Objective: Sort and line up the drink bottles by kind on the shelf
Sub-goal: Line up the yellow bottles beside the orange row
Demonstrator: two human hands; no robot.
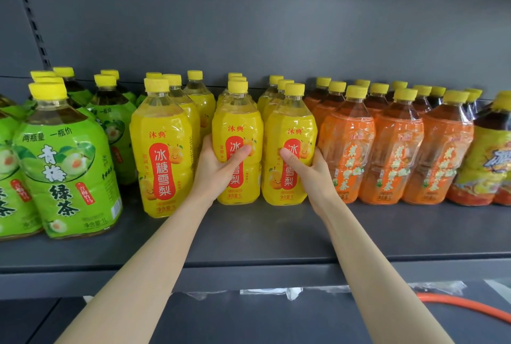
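On the shelf (249, 233), between green bottles (66, 166) and orange bottles (395, 150), my left hand (218, 168) clamps the middle yellow bottle (237, 128) and my right hand (311, 173) clamps the right yellow bottle (290, 125), thumbs in front, probably to square both with their row.

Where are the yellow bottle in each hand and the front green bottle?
middle yellow bottle (237, 133): head view, on its upper label, above the thumb.
right yellow bottle (297, 133): head view, on its upper label.
front green bottle (66, 177): head view, on the middle of its label.
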